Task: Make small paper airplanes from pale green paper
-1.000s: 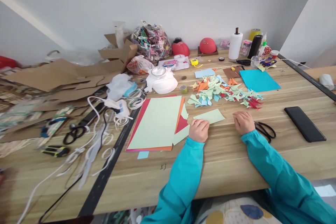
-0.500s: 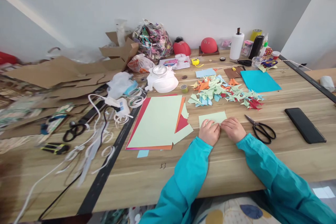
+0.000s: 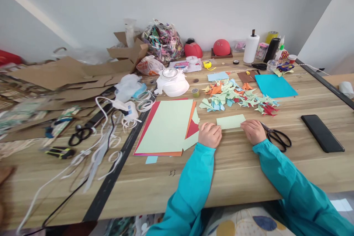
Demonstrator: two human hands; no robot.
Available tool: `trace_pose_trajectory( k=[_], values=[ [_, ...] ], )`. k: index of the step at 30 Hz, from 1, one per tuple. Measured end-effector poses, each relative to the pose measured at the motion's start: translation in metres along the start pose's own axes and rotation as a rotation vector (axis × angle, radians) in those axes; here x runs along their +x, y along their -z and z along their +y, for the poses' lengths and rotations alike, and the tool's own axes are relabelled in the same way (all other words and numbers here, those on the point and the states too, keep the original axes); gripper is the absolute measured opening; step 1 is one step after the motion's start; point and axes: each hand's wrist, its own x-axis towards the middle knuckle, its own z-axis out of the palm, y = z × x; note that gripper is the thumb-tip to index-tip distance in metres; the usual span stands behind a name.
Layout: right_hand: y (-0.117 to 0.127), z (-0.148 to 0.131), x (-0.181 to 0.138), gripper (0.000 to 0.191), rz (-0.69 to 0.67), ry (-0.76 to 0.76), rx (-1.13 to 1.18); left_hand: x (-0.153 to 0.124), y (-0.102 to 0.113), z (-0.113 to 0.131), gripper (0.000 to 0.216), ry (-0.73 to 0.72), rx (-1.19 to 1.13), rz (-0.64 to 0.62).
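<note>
Left hand (image 3: 210,135) and right hand (image 3: 253,131), both with curled fingers, at the near corners of a pale green paper strip (image 3: 231,122); from this view, impossible to tell if pinching or only pressing. Lying on the wooden table (image 3: 238,177), between both hands, nearer than the folded paper pieces (image 3: 228,93). Probably very light, thin, stiff enough for keeping a crease, yet easy to wrinkle. Better to hold gently at the short ends, without squeezing the middle.
</note>
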Motion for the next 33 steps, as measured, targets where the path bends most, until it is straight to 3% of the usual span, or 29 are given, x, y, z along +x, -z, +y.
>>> trace_pose_trajectory(
  k=[8,15,19,25,33],
  values=[
    [0.002,0.016,-0.005,0.017,0.098,-0.105,-0.02,-0.006,0.007,-0.017,0.014,0.106,0.04,0.05],
    [-0.004,-0.017,0.003,0.023,0.011,0.147,0.03,0.005,-0.01,0.025,0.016,-0.056,-0.02,-0.016],
    [-0.007,-0.03,0.005,0.021,-0.01,0.168,0.047,0.007,-0.017,0.035,0.015,-0.09,-0.054,-0.09],
    [-0.008,-0.027,0.004,0.02,-0.023,0.168,0.045,0.007,-0.014,0.03,0.017,-0.114,-0.062,-0.145],
    [0.0,-0.008,0.002,0.019,0.021,0.055,-0.007,0.003,-0.007,0.011,0.016,-0.033,-0.031,-0.08]
  ],
)
